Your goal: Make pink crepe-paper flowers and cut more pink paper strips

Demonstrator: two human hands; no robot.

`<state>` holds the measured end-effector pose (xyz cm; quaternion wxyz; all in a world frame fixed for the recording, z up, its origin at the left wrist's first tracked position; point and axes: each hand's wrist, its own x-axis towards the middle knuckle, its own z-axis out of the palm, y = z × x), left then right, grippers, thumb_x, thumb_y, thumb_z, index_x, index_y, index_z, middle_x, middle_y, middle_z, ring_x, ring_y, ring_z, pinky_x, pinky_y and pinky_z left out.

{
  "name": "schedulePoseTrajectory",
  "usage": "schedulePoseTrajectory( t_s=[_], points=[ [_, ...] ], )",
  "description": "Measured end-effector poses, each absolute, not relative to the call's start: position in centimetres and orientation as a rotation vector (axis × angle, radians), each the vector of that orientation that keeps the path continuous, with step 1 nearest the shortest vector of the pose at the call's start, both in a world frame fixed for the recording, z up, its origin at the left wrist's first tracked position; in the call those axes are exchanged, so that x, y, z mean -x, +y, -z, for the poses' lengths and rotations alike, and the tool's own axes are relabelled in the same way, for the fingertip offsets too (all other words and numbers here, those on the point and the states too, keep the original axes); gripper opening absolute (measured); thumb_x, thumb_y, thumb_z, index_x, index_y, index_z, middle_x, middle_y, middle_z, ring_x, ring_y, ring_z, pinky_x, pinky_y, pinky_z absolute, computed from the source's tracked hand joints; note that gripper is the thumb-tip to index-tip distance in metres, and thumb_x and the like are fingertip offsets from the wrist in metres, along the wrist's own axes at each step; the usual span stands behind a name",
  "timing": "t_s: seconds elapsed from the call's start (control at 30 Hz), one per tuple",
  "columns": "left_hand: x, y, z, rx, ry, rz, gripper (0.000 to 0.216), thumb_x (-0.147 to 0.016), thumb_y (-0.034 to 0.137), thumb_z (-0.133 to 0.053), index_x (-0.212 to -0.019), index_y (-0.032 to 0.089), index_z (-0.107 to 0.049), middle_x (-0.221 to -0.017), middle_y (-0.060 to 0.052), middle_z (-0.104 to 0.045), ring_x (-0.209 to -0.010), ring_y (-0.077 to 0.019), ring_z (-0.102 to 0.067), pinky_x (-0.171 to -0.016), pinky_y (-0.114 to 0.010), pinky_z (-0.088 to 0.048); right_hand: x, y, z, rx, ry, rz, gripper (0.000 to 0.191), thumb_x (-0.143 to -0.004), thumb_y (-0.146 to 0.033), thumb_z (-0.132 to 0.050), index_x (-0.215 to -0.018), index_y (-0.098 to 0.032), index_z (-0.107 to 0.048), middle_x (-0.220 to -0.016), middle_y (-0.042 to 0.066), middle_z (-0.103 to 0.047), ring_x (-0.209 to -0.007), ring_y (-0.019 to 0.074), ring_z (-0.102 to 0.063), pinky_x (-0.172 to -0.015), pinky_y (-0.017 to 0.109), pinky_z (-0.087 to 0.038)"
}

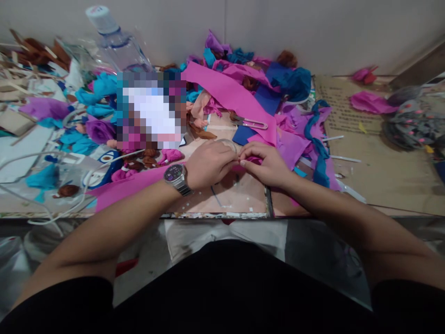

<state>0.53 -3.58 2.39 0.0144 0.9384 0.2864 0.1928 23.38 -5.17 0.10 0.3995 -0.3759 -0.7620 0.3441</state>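
Note:
My left hand (208, 163), with a steel wristwatch (176, 176) on the wrist, and my right hand (266, 163) meet at the middle of the table, fingers curled and pinched together. Between the fingertips sits a small piece of magenta crepe paper (248, 161); most of it is hidden by the fingers. A clear tape roll (227, 143) seems to lie just behind my left hand. Both hands rest over a pink board (232, 195) near the table's front edge.
Magenta, blue, teal and purple paper scraps (239, 93) pile up behind the hands, with scissors (250, 122) among them. A plastic water bottle (114, 39) stands at the back left. White cable (52, 204) loops at left. Cardboard (382, 157) and a grey cloth bundle (410, 123) lie right.

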Motion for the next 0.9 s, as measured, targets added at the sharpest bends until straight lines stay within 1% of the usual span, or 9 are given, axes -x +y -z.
schedulePoseTrajectory(
  t_s=[0.27,0.4,0.53,0.67,0.8,0.9],
  points=[
    [-0.4,-3.5,-2.3,-2.889,0.887,-0.609,0.027,-0.105,0.033,-0.054,-0.101,0.017,-0.075,-0.092,-0.008,-0.075,-0.085,-0.0236,-0.067,-0.074,-0.038,-0.041,-23.4,-5.1,0.2,0.935,-2.071,-0.798,0.007,-0.098,-0.024,-0.061,-0.091,-0.022,-0.062,-0.099,0.007,-0.068,-0.094,0.0228,-0.064,-0.087,0.039,-0.052],
    [-0.1,-3.4,-2.6,-2.792,0.873,-0.598,0.022,-0.101,0.031,-0.057,-0.102,0.019,-0.075,-0.093,-0.007,-0.076,-0.088,-0.0231,-0.068,-0.077,-0.037,-0.044,-23.6,-5.0,0.2,0.947,-2.094,-0.784,0.007,-0.100,-0.025,-0.059,-0.094,-0.023,-0.062,-0.101,0.007,-0.069,-0.096,0.0236,-0.064,-0.088,0.041,-0.051],
    [0.2,-3.2,-3.0,-2.645,0.913,-0.582,0.019,-0.094,0.027,-0.060,-0.100,0.020,-0.076,-0.094,-0.005,-0.078,-0.086,-0.0212,-0.069,-0.077,-0.034,-0.045,-23.6,-5.1,0.0,0.971,-2.038,-0.825,0.006,-0.097,-0.027,-0.066,-0.093,-0.023,-0.066,-0.101,0.006,-0.071,-0.096,0.0228,-0.066,-0.088,0.039,-0.053],
    [0.3,-3.1,-3.3,-2.564,0.942,-0.542,0.020,-0.094,0.030,-0.059,-0.096,0.020,-0.077,-0.090,-0.004,-0.077,-0.081,-0.0197,-0.068,-0.075,-0.033,-0.045,-23.5,-5.3,-0.3,0.961,-2.022,-0.812,0.004,-0.095,-0.025,-0.068,-0.091,-0.023,-0.070,-0.099,0.006,-0.073,-0.095,0.0226,-0.068,-0.086,0.038,-0.054],
    [0.4,-3.0,-3.6,-2.519,0.946,-0.506,0.019,-0.092,0.029,-0.059,-0.092,0.019,-0.075,-0.084,-0.003,-0.075,-0.076,-0.0179,-0.066,-0.074,-0.031,-0.044,-23.5,-5.3,-0.4,0.964,-2.008,-0.781,0.005,-0.091,-0.020,-0.067,-0.087,-0.022,-0.069,-0.095,0.005,-0.073,-0.091,0.0219,-0.068,-0.084,0.038,-0.053],
    [0.6,-2.8,-3.8,-2.506,0.952,-0.512,0.017,-0.089,0.025,-0.057,-0.090,0.019,-0.073,-0.085,-0.003,-0.075,-0.075,-0.0171,-0.065,-0.073,-0.030,-0.045,-23.6,-5.2,-0.5,0.977,-1.991,-0.763,0.006,-0.088,-0.018,-0.066,-0.085,-0.023,-0.067,-0.093,0.004,-0.073,-0.090,0.0216,-0.068,-0.085,0.038,-0.053]
  ],
)
